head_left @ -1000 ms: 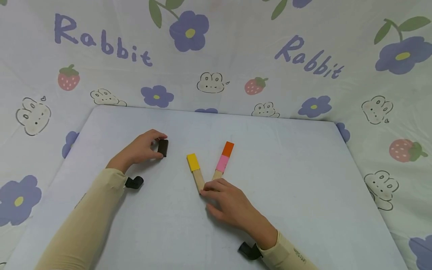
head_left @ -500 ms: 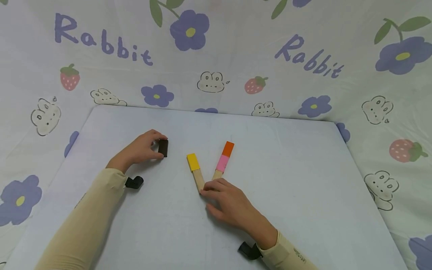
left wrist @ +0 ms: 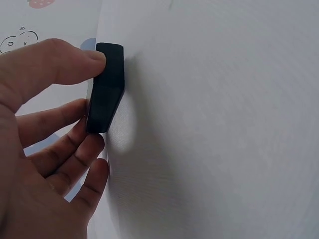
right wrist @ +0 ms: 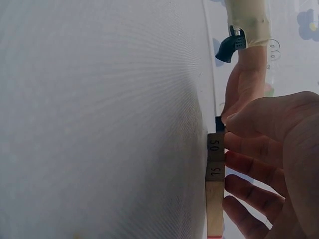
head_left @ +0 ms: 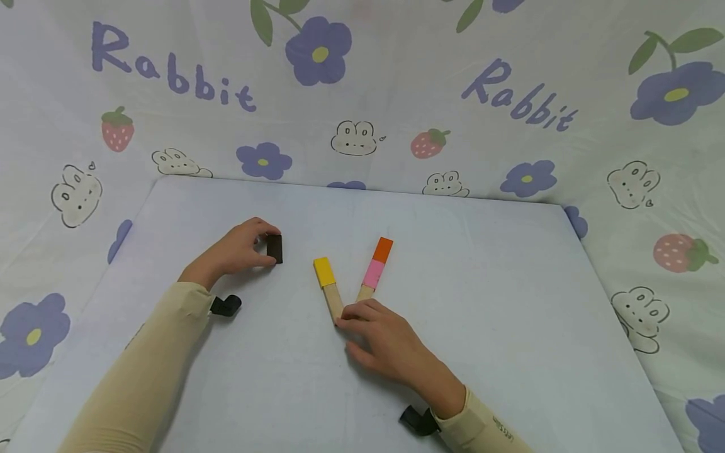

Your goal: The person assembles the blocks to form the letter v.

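My left hand (head_left: pixel 238 248) pinches a small dark block (head_left: pixel 274 249) between thumb and fingers at the left of the table. In the left wrist view the dark block (left wrist: pixel 105 89) stands on edge, slightly bent in outline, with the thumb on its side. My right hand (head_left: pixel 391 343) rests its fingertips on the near ends of two wooden strips. The left strip (head_left: pixel 333 303) meets a yellow block (head_left: pixel 325 272); the right strip (head_left: pixel 365 294) runs to a pink block (head_left: pixel 372 274), then an orange block (head_left: pixel 382 250). Together they form a V. Printed numbers show on wooden ends (right wrist: pixel 214 145).
The white tabletop (head_left: pixel 510 302) spreads around the pieces. A cloth with rabbits and flowers (head_left: pixel 317 53) hangs behind it and at both sides. A black wrist camera (head_left: pixel 226 306) sits at my left cuff, another camera (head_left: pixel 419 420) at my right.
The dark block in my left fingers has turned slightly, its near end shifting a little to the right. My right hand and the coloured pieces have stayed in place.
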`<action>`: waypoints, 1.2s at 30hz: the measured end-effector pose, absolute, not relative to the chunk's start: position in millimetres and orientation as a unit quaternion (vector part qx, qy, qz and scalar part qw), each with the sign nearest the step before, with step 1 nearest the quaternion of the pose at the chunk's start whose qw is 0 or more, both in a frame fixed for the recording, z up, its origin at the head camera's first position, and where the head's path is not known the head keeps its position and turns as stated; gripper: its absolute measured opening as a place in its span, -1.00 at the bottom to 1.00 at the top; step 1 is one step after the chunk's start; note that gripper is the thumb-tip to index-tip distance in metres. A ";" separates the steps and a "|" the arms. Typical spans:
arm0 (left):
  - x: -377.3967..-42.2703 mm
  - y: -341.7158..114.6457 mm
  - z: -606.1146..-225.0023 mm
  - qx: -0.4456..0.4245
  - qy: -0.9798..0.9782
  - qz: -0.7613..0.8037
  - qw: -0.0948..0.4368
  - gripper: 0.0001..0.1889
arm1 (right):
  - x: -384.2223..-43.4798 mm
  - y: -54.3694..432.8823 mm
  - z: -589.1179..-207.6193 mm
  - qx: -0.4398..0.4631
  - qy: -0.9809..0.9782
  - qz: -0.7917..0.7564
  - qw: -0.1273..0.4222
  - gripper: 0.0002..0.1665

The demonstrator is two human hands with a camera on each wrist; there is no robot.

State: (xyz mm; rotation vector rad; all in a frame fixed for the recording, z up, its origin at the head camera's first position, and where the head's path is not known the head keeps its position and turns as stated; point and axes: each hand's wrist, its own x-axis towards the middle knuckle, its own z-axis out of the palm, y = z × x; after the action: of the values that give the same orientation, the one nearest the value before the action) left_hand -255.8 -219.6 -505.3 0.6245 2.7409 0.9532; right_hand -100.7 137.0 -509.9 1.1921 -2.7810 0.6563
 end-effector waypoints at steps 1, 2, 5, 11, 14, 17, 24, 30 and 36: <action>-255.8 -219.4 -505.0 0.209 0.920 0.319 0.086 -0.36 | -100.6 137.0 -510.0 0.385 -0.898 0.211 0.023 -0.54; -255.9 -219.3 -505.0 0.209 0.921 0.318 0.086 -0.36 | -100.7 137.0 -510.1 0.385 -0.898 0.211 0.023 -0.54; -256.0 -218.8 -504.9 0.208 0.922 0.314 0.085 -0.35 | -100.7 137.1 -510.3 0.384 -0.899 0.210 0.023 -0.53; -255.0 -216.2 -502.1 0.201 0.926 0.307 0.090 -0.35 | -100.8 137.1 -511.1 0.385 -0.898 0.212 0.025 -0.53; -254.6 -214.6 -500.4 0.199 0.926 0.306 0.093 -0.35 | -100.9 136.9 -511.4 0.385 -0.898 0.212 0.024 -0.53; -255.4 -213.8 -500.6 0.197 0.928 0.303 0.094 -0.35 | -101.1 136.7 -511.5 0.385 -0.898 0.211 0.024 -0.53; -259.1 -213.2 -503.0 0.196 0.929 0.301 0.091 -0.35 | -101.8 137.0 -511.6 0.387 -0.897 0.211 0.028 -0.54; -259.0 -211.7 -501.5 0.200 0.929 0.300 0.088 -0.34 | -102.1 137.2 -512.3 0.388 -0.897 0.211 0.029 -0.54; -258.4 -208.7 -498.9 0.202 0.926 0.305 0.089 -0.34 | -101.9 136.8 -512.6 0.385 -0.898 0.211 0.027 -0.54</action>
State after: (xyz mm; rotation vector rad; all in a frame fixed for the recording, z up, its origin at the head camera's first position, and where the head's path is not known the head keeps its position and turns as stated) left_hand -258.4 -208.7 -498.9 0.6013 2.7558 0.9072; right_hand -101.9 136.8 -512.6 1.1905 -2.7731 0.6509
